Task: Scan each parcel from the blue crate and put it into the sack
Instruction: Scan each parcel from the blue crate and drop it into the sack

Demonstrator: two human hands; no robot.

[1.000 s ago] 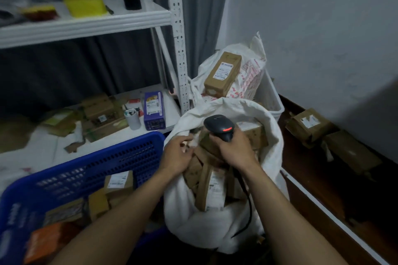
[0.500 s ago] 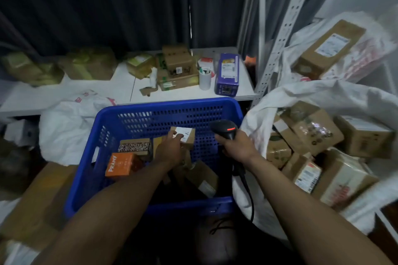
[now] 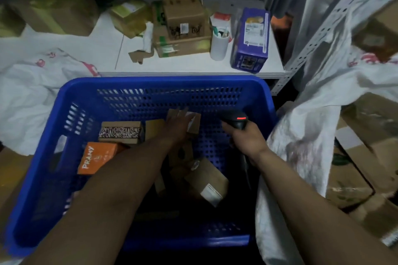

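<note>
Left fingers [image 3: 183,116] are stretched pretty flat over a small brown cardboard parcel [image 3: 193,123] with a white label, near the far wall of the blue crate [image 3: 150,84]. It's too blurry to tell if they've actually got a grip. Left hand [image 3: 176,127] is palm-down, forearm angling in from the lower left. Right hand [image 3: 245,137] is curled tight round the handle of a black scanner [image 3: 235,120] with its red light showing, held inside the crate's right side, cable dangling below. The crate's perforated plastic and holds other boxes too, like the orange PRAMY box [image 3: 97,157]. The white woven sack [image 3: 301,146] slumps just right of the crate, stuffed with cardboard boxes.
</note>
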